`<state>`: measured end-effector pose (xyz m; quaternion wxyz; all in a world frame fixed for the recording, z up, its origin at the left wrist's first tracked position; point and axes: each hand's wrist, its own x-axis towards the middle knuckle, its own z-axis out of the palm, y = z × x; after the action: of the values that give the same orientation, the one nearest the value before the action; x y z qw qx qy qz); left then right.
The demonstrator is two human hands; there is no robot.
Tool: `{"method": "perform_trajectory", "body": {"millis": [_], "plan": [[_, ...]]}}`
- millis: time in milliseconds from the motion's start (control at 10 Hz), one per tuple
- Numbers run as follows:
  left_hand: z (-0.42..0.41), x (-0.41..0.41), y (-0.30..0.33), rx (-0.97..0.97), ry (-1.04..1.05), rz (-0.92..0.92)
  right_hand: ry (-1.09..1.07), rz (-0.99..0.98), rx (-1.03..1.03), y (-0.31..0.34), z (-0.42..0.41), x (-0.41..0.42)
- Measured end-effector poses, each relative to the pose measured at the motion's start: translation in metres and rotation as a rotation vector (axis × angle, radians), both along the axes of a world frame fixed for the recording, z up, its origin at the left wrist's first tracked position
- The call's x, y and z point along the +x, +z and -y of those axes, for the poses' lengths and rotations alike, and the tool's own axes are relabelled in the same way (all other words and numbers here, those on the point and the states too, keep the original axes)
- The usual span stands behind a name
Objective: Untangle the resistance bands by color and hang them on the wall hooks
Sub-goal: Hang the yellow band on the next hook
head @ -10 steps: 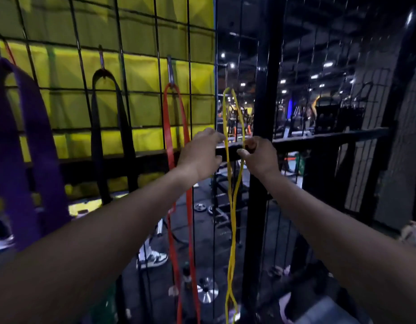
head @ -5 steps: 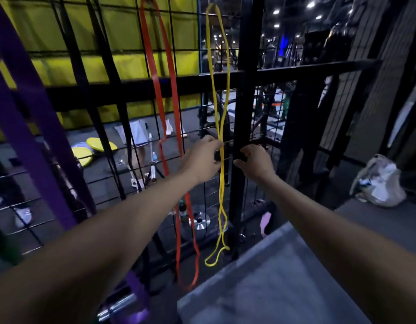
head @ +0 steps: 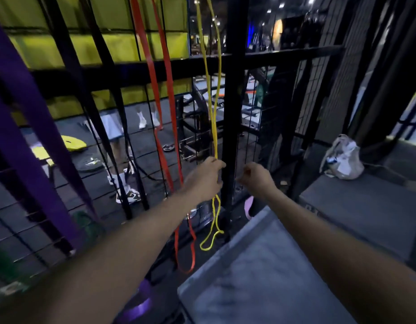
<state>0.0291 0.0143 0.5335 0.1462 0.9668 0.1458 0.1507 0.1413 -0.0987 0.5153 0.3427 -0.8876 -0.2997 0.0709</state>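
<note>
Sliding lower down the yellow band [head: 212, 108] since a moment ago, left hand [head: 205, 178] now grasping both strands near the bottom loop. Hanging beside the red band [head: 163, 118], black band [head: 101, 113] and purple band [head: 27, 127] on the wire wall [head: 232, 90]. Hovering just right, right hand [head: 256, 177], grip clenched on nothing.

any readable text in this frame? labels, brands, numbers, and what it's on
None can be read.
Grey box: faint pale marks on its front edge, too blurred to read.
Bag on that box: dark printed patches, too small to read.
Yellow band, red band, purple band, black band: no print visible.
Left hand grips the yellow band; right hand holds nothing readable.
</note>
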Motion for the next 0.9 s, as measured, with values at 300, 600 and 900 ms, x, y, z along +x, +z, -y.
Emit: {"method": "perform_trajectory", "body": {"millis": [300,600,900], "plan": [[-0.032,-0.005,-0.112,-0.275,0.108,-0.185,0.038,-0.247,-0.153,-0.129,-0.022,0.009],[-0.061,0.052,-0.249,-0.482,0.287,-0.188,0.041,-0.398,-0.258,-0.300,-0.057,0.068],[-0.058,0.109,-0.325,-0.788,0.377,0.148,0.202,-0.267,-0.297,-0.392,-0.105,0.091]]}}
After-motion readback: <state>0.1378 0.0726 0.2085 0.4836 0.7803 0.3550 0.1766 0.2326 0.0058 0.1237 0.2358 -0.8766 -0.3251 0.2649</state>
